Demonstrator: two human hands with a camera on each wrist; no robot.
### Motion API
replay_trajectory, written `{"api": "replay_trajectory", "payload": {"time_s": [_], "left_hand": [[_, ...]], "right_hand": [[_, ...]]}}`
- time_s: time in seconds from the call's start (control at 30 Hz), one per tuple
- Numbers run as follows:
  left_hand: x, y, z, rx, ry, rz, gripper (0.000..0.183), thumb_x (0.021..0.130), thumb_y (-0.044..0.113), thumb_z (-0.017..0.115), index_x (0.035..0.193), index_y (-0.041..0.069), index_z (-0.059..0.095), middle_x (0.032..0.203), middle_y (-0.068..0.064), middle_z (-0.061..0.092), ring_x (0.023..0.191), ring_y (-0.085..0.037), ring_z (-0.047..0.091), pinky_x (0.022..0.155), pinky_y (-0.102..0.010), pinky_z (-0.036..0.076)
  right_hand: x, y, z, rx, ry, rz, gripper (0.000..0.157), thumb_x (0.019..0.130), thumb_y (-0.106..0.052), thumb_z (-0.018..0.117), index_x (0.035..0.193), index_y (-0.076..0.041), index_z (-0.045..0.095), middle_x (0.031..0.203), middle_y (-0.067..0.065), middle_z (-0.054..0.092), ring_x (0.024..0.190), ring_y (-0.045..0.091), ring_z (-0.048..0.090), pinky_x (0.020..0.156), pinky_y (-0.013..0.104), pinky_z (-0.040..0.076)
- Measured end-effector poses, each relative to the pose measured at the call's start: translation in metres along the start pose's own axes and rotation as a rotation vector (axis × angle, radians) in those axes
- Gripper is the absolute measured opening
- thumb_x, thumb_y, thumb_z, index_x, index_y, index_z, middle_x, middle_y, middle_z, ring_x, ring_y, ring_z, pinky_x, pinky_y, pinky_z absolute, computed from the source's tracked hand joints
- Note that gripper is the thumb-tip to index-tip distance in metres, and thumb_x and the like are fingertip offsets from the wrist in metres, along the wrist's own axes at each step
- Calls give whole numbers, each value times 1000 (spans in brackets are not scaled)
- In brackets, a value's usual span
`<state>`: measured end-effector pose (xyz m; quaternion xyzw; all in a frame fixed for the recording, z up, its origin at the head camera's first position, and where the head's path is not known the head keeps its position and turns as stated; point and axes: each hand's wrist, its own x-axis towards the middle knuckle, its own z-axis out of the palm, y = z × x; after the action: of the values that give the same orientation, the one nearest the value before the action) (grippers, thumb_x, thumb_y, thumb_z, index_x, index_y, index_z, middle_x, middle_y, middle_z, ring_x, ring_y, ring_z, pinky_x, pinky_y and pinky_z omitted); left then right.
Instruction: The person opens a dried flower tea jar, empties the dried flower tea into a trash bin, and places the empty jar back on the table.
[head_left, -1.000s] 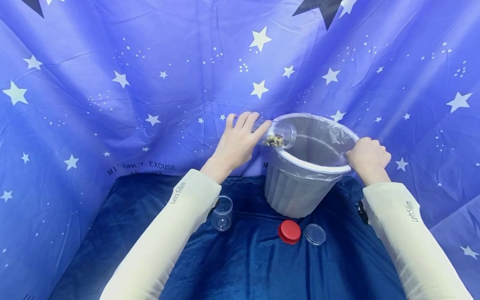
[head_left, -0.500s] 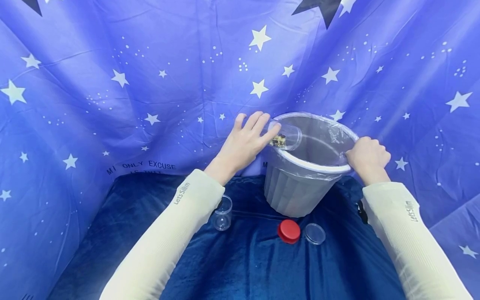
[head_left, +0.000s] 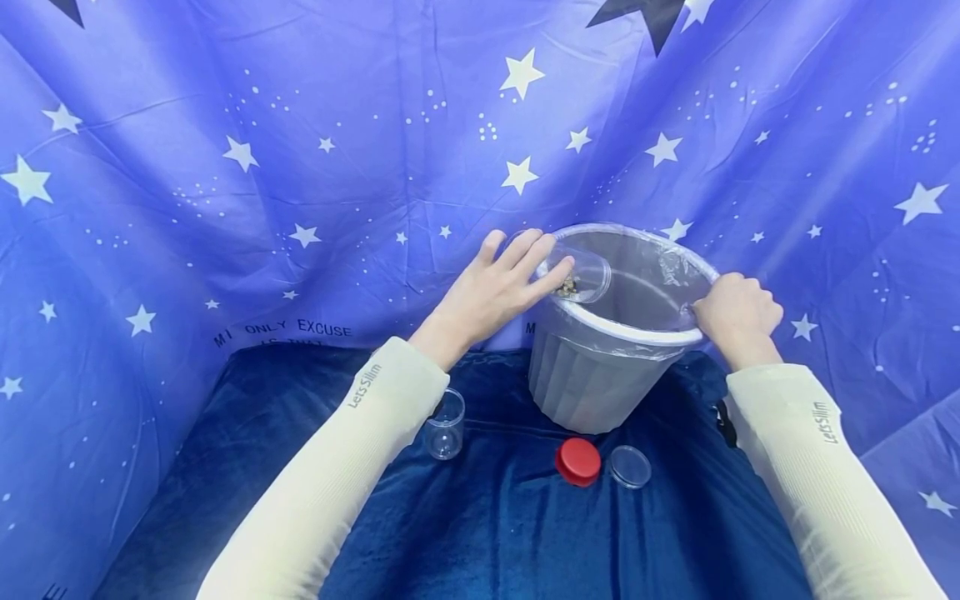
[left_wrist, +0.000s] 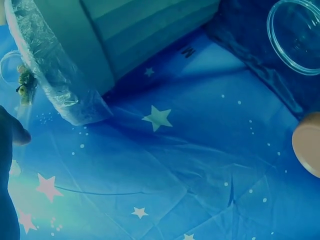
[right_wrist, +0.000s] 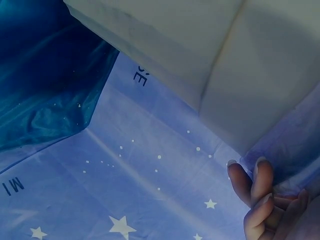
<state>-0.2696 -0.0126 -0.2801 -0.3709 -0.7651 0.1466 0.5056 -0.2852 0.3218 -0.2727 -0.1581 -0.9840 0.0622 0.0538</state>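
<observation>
While right grip [head_left: 738,317] grasps bin rim [head_left: 630,334], tilted jar [head_left: 590,273] juts rightward from clasping left grip [head_left: 493,288].

Dark lettering on the left sleeve [head_left: 322,492] reads "LetsSlim", and the right sleeve [head_left: 817,467] bears the same word. The starred backdrop cloth [head_left: 405,158] says "MI ONLY EXCUSE", with a partly hidden "IS THAT" below and a lone "M" beside the grey bin [head_left: 592,379]. The left wrist view shows "M" on the cloth; the right wrist view, "MI" and a final "E".
</observation>
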Motion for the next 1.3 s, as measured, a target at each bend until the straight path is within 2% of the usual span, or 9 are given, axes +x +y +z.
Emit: {"api": "replay_trajectory", "payload": {"time_s": [0.17, 0.3, 0.4, 0.57, 0.67, 0.77, 0.9, 1.0, 1.3], "left_hand": [[-1, 1, 1, -9, 12, 2, 47, 102, 0, 35, 136, 28, 51, 135, -6, 54, 124, -23, 48, 94, -42, 31], [-2, 1, 3, -68, -7, -47, 42, 101, 6, 42, 135, 28, 53, 134, -7, 55, 123, -24, 47, 95, -44, 30], [-3, 1, 3, -171, -57, -127, 43, 93, 14, 54, 135, 25, 54, 133, -9, 54, 121, -26, 47, 95, -46, 30], [-4, -2, 1, -342, -187, -267, 64, 78, 23, 66, 140, 23, 49, 130, -11, 50, 119, -30, 45, 97, -51, 30], [-3, -5, -2, -462, -260, -335, 67, 79, 26, 68, 143, 22, 47, 127, -12, 48, 115, -31, 46, 97, -50, 32], [0, -7, -4, -619, -329, -406, 68, 80, 25, 68, 144, 20, 45, 126, -14, 46, 110, -30, 49, 92, -46, 42], [3, -8, -5, -812, -393, -516, 70, 81, 23, 71, 144, 11, 41, 131, -15, 46, 115, -30, 49, 94, -42, 48], [7, -8, -4, -913, -389, -610, 69, 80, 23, 74, 139, 5, 41, 133, -15, 48, 120, -29, 49, 105, -39, 41], [21, -7, -7, -1097, -328, -862, 70, 77, 27, 80, 128, 6, 37, 128, -13, 54, 119, -26, 54, 102, -38, 44]], "right_hand": [[1, 0, 1, 2, 4, -2, 62, 87, -29, 54, 119, 24, 48, 114, 45, 53, 104, 61, 54, 76, 60, 47], [1, 1, 1, 0, 2, 1, 63, 87, -30, 54, 119, 24, 48, 114, 46, 53, 104, 61, 54, 76, 60, 47], [2, 1, 1, -2, 1, 2, 64, 87, -30, 55, 119, 24, 48, 114, 46, 53, 103, 61, 55, 76, 60, 47], [2, 1, 1, -3, -2, 1, 66, 88, -32, 56, 120, 24, 47, 114, 46, 53, 104, 61, 54, 77, 60, 47], [2, 0, 0, -4, -5, 3, 66, 88, -32, 56, 121, 24, 47, 115, 46, 52, 105, 61, 54, 78, 61, 47], [2, 0, 0, -5, -8, 4, 66, 88, -32, 56, 120, 24, 47, 115, 45, 52, 105, 61, 54, 78, 61, 47], [2, 0, 1, -6, -11, 7, 65, 88, -32, 55, 121, 24, 47, 116, 45, 52, 105, 61, 54, 78, 61, 47], [2, 0, 1, -5, -9, 8, 64, 88, -31, 54, 121, 24, 47, 116, 45, 52, 105, 61, 54, 78, 61, 47], [1, -1, -1, -7, -10, 10, 65, 89, -31, 54, 121, 24, 46, 115, 46, 52, 105, 61, 54, 78, 61, 47]]}}
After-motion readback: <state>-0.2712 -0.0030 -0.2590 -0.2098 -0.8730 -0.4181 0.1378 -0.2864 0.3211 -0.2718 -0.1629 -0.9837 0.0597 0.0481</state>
